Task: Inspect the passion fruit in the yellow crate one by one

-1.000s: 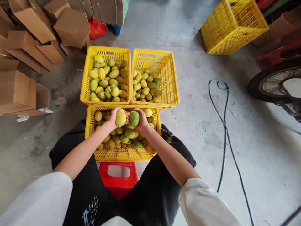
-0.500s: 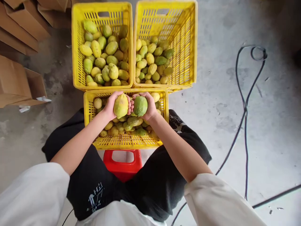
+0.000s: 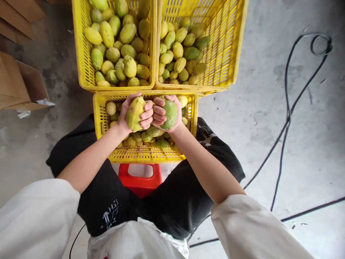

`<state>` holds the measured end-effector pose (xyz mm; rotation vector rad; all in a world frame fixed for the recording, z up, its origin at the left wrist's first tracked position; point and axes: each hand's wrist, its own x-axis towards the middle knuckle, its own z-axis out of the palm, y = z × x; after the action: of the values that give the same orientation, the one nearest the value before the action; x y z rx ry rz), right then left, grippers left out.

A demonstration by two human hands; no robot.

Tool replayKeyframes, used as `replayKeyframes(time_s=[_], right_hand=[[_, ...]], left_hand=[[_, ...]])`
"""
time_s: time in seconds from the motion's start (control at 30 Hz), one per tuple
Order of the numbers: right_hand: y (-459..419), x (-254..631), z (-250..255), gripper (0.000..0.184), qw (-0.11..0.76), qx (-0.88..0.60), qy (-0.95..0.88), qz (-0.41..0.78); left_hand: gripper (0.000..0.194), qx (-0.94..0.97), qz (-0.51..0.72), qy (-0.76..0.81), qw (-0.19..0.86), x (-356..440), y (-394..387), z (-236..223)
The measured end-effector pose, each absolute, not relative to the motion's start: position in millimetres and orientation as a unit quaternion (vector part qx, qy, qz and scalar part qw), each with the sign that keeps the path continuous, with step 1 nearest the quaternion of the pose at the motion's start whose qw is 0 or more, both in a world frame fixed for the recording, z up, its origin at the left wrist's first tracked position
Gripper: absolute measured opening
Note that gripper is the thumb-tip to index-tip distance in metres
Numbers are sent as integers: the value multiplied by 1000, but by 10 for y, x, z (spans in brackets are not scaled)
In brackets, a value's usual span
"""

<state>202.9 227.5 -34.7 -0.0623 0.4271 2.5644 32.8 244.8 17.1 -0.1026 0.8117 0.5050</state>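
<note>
Up close, the left grip [image 3: 124, 116] is wrapped round a yellow-green fruit [image 3: 134, 113], nestled in its palm, fingers [image 3: 147, 115] curling over the inner side, the right grip [image 3: 178, 114] clasping a greener fruit [image 3: 169, 116] likewise, both above the near crate [image 3: 147, 156], two more yellow crates [image 3: 118, 87] just beyond!

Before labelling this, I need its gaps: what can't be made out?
Head view: underside of the yellow-green fruit, hidden by the left hand.
Head view: underside of the green fruit, hidden by the right hand.
Head view: some fruit in the near crate, covered by both hands.
Head view: far rims of left back crate and right back crate, cut off by top edge.
Head view: fine lettering in the trouser print, too small.
</note>
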Motion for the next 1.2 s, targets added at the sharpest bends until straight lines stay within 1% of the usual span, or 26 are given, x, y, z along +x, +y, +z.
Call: replayKeyframes(time_s=[0.13,0.3,0.4,0.5,0.63,0.83,0.9,1.07,1.2], right_hand=[[2260,2007,-527,45,277,126,131,944],[2294,1991,-668,49,273,191,121,935],[2326,1989,-637,55,248,173,141,943],[2347,1999,-607,57,227,161,151,949],[2339,2025,-644,56,237,178,132,946],[2265,2037,-656,61,295,55,149,942],[2257,2026,-630,64,290,35,153,944],[2270,1991,-533,64,272,75,150,948],[2286,1989,-424,63,261,17,178,949]], left_hand=[[59,-45,235,402,884,310,2439,62],[55,-30,236,446,863,321,2433,69],[55,-19,239,470,849,335,2429,109],[56,-12,240,477,846,329,2429,120],[58,-10,230,467,854,304,2437,86],[60,-23,229,457,859,285,2440,46],[59,-30,230,451,862,290,2443,50],[58,-40,224,443,867,338,2458,124],[58,-47,228,449,863,388,2465,224]])
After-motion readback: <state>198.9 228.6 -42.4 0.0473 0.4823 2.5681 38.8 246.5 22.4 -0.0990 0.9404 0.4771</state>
